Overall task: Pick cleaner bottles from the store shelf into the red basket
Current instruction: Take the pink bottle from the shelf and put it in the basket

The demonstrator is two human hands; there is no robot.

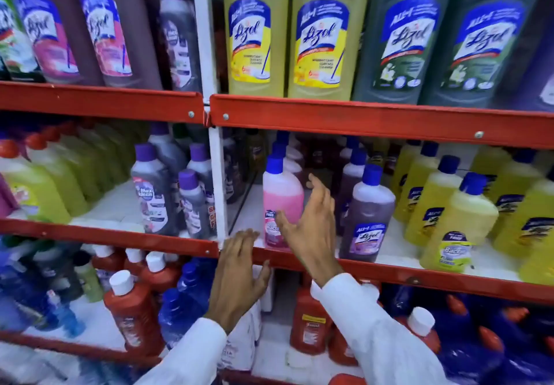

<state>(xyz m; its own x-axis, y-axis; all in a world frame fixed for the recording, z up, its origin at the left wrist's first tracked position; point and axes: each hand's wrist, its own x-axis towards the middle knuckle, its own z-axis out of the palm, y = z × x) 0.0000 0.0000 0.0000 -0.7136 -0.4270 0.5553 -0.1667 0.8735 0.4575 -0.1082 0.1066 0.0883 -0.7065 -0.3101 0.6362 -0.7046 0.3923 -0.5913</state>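
Observation:
A pink cleaner bottle point(281, 195) with a blue cap stands at the front of the middle shelf, just right of the white upright. My right hand point(308, 225) is open with fingers spread, right beside and partly in front of that bottle, not closed on it. My left hand point(239, 273) is open, lower down, its fingers lying over the red shelf edge point(419, 279). To the right of the pink bottle stands a purple Lizol bottle point(367, 219). The red basket is out of view.
Yellow bottles point(455, 222) fill the middle shelf's right side. Large Lizol bottles point(320, 33) line the top shelf. Red bottles with white caps point(132, 309) and blue bottles point(183, 303) crowd the lower shelf. A white upright point(217, 180) divides the bays.

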